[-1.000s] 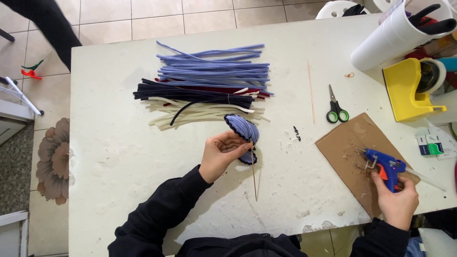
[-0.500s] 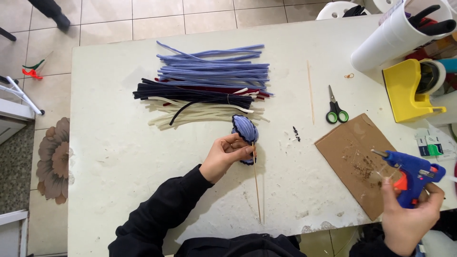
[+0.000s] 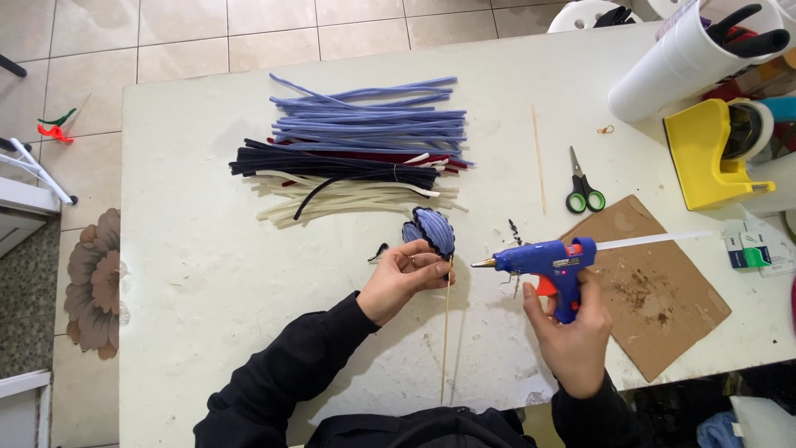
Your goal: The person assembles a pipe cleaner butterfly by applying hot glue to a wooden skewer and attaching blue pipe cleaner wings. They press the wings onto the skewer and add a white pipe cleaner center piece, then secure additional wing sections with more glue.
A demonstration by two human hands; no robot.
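The right hand [image 3: 572, 340] grips a blue glue gun [image 3: 543, 264] by its handle, fingers wrapped tight around the grip near the orange trigger, and the metal nozzle points left, straight across the white table [image 3: 207, 274] toward the other hand. The gun lies nearly level; its long axis runs left to right, with a pale glue stick jutting from the back over the brown cardboard sheet [image 3: 655, 290].

The nozzle tip sits just beside the thin wooden skewer [image 3: 446, 332], close but apart, with a small gap of bare table between them. The skewer runs almost straight up and down in the head view, from near the person's chest up to the left hand [image 3: 406, 278], so the gun's axis meets it at about a right angle.

That left hand is closed in a pinch: fingertips press together on the upper end of the skewer, right where the striped blue pipe-cleaner petal [image 3: 433, 231] sits on it. The petal lies just above the fingers, touching them, its pointed oval running away from the person. A ring shows on one finger.

The left hand is the one on the work; the right brings only the tool in from the side.

Farther up the table a pile of pipe cleaners [image 3: 365, 149] lies in blue, dark and cream bundles, well apart from both hands. Green-handled scissors [image 3: 583, 187] rest near the cardboard, and a yellow tape dispenser [image 3: 713, 153] stands at the far right.
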